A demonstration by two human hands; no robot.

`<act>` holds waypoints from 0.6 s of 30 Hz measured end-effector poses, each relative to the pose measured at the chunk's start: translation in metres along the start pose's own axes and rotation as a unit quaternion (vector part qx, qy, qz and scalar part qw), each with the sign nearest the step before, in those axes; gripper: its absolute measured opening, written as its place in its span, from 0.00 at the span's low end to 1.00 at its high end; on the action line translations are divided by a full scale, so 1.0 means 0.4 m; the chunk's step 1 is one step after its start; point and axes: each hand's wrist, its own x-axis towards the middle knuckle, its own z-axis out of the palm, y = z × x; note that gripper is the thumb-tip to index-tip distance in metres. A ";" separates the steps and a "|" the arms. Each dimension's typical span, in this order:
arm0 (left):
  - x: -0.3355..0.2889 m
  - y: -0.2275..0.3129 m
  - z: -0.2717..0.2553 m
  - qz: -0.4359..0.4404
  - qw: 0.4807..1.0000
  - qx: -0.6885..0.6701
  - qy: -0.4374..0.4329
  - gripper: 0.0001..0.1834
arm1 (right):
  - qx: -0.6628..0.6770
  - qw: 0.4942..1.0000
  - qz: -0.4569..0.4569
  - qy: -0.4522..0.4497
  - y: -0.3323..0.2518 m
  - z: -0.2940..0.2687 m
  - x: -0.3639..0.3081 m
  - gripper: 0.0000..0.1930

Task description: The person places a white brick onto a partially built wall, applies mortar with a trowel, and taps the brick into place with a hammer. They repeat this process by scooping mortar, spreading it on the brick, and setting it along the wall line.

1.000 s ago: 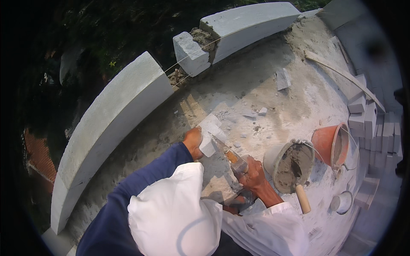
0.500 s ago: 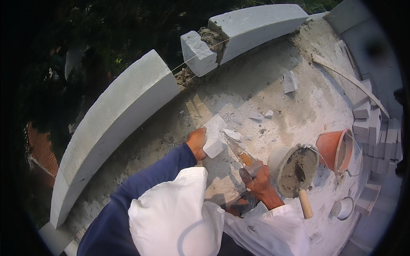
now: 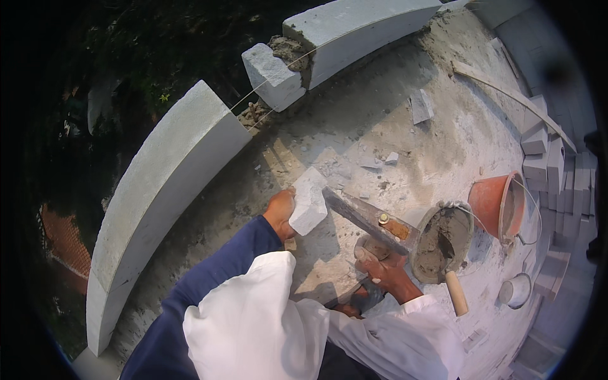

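My left hand (image 3: 279, 214), in a navy sleeve, is closed around the side of a small, rough-edged white block piece (image 3: 309, 204). My right hand (image 3: 387, 273) grips a hand saw (image 3: 356, 214) with a broad grey blade; a worn wooden piece and a brass screw show at its heel. The blade slants up and left, its tip at the block's right edge; I cannot tell whether it touches. My right fingers curl round the grip, which is partly hidden.
Long white blocks (image 3: 166, 190) edge the left and far side, with a short mortared block (image 3: 273, 76) beyond a gap, along a string. To my right stand a mortar bucket (image 3: 418, 259) with a trowel (image 3: 456, 294), an orange bucket (image 3: 491, 202), a small pot (image 3: 514, 291) and stacked blocks (image 3: 556, 174).
My right hand has turned the saw so its blade's flat side shows, and the blade has come up beside the block. The block piece in my left hand has tilted more upright.
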 end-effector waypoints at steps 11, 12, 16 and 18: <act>-0.006 0.003 0.004 -0.028 0.999 -0.014 -0.021 0.24 | -0.130 0.982 -0.124 0.055 0.034 0.007 0.002 0.15; -0.004 0.004 0.001 -0.040 0.998 -0.038 -0.035 0.24 | -0.251 0.948 -0.195 0.022 0.034 0.004 -0.002 0.15; -0.004 0.000 0.011 -0.031 0.999 -0.017 -0.022 0.24 | -0.031 0.997 0.070 -0.006 0.048 0.028 0.009 0.15; -0.006 0.005 0.028 -0.001 1.000 0.015 -0.005 0.22 | -0.020 0.997 0.065 0.022 0.053 0.029 0.015 0.16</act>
